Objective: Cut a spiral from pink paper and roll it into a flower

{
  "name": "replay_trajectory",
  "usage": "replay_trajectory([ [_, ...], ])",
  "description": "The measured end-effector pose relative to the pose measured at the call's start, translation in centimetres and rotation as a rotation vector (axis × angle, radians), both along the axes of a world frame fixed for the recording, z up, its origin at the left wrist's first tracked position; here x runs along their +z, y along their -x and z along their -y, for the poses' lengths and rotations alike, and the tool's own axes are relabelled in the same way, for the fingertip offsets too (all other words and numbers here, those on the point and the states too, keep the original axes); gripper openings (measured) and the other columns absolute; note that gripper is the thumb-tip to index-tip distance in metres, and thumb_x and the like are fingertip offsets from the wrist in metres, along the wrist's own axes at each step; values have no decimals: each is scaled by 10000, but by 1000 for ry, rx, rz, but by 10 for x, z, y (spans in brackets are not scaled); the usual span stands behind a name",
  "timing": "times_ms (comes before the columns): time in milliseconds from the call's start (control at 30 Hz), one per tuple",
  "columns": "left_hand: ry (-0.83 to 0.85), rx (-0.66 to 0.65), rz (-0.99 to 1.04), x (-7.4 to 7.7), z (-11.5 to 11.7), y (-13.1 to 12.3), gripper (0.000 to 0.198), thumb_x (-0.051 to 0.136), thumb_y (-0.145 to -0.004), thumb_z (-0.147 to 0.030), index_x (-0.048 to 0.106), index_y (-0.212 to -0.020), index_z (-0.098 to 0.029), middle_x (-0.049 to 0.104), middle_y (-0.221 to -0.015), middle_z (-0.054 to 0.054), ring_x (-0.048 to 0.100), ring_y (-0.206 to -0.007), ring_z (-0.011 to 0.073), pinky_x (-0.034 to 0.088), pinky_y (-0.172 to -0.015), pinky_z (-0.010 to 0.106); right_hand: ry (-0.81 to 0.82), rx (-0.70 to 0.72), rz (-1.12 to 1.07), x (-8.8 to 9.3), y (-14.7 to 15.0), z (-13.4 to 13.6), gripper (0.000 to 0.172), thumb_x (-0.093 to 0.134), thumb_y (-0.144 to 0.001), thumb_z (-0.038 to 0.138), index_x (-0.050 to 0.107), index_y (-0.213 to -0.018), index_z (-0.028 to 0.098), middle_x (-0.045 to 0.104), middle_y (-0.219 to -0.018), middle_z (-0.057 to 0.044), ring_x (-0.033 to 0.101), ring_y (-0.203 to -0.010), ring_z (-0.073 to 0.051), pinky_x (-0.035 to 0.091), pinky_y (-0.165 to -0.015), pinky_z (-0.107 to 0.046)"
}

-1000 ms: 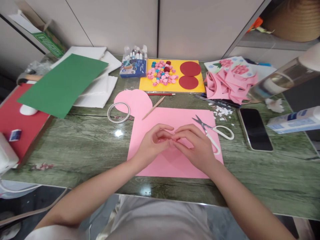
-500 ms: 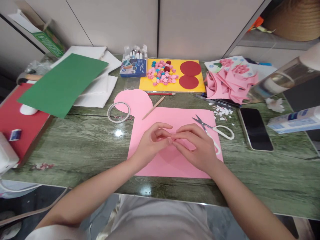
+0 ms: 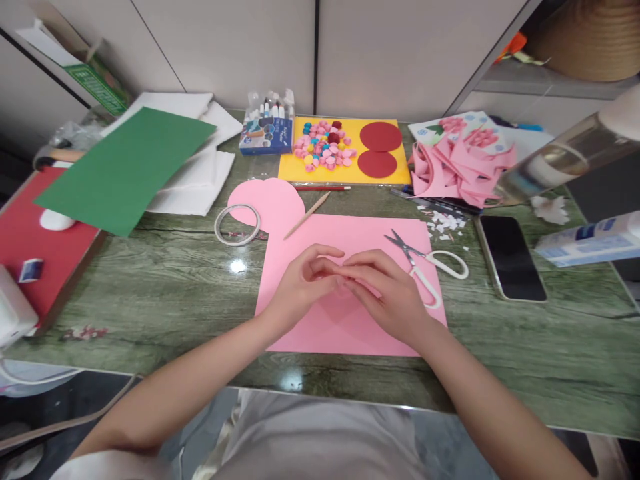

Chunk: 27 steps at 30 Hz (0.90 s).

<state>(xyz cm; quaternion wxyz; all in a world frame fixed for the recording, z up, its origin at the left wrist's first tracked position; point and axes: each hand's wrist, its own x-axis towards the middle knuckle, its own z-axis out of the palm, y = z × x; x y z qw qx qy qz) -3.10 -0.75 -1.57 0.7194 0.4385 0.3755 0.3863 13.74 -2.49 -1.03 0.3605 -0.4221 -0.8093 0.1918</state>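
My left hand (image 3: 311, 277) and my right hand (image 3: 393, 287) meet above a pink sheet of paper (image 3: 300, 330). The fingertips of both are pinched together at one spot; whatever lies between them is hidden or too small to name. Just beyond the right hand, white-handled scissors (image 3: 433, 258) lie partly open on the sheet. A wooden stick with a pointed end (image 3: 307, 215) rests across the sheet's far left corner. Pink paper circles (image 3: 280, 200) lie next to it, with a roll of tape (image 3: 217, 227) overlapping their edge.
Behind are a yellow sheet (image 3: 345, 177) bearing small rolled paper pieces (image 3: 327, 150) and dark red circles (image 3: 380, 137), and a marker box (image 3: 267, 133). Pink scraps (image 3: 457, 170), a phone (image 3: 513, 259) and a bottle (image 3: 555, 157) stand right. Green paper (image 3: 130, 167) lies left.
My right hand has shifted slightly left and its fingers now overlap the left fingertips more. The left hand has barely moved, and the things on the table have stayed in place.
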Motion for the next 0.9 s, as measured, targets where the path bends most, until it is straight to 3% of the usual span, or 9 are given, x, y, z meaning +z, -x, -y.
replay_trajectory([
  [200,-4,14,-27,2,3,-2,296,645,-730,-194,527,-1001,-186,638,-781,5,591,-761,120,422,-764,264,-66,-91,28,-2,0,-1,137,603,-807,147,607,-918,227,602,-887,-21,572,-837,-139,464,-744,-296],
  [467,1,-7,-8,3,5,-5,296,665,-711,-205,540,-977,-170,620,-802,15,578,-820,130,427,-763,258,-1,-81,15,-3,1,1,79,601,-797,159,561,-797,228,595,-870,-6,578,-833,-149,461,-739,-300],
  [667,8,0,-2,3,6,-4,312,667,-708,-213,533,-987,-182,625,-787,11,586,-811,138,431,-747,263,55,-43,-20,1,0,0,110,620,-770,140,568,-805,230,590,-870,-12,581,-831,-157,469,-746,-311],
  [900,2,-6,11,2,5,-2,309,646,-697,-170,533,-985,-179,615,-754,-1,574,-749,121,425,-730,260,113,85,-61,5,-3,-3,223,557,-803,91,617,-959,239,591,-958,-33,580,-894,-144,493,-773,-287],
])
